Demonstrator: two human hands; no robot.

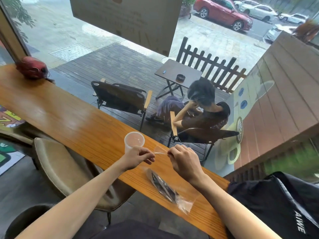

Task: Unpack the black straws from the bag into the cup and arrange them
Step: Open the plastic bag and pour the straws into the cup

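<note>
Both hands, left hand (138, 155) and right hand (183, 158), pinching clear film (159, 150); black straws (162, 186) bagged, cup (134, 140) empty.

The tabletop (72, 118) is glossy varnished wood with visible grain. The cup (133, 140) is frosted translucent plastic. The bag (185, 203) is clear, crinkled, shiny plastic film around glossy black straws (161, 184). The black bag (276, 199) looks like matt cloth.

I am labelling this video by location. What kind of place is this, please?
Probably a café or drink shop, at a window counter. A long wooden counter faces a large window onto a deck with folding chairs and a small table. A plastic cup and a bag of straws lie on the counter.
</note>
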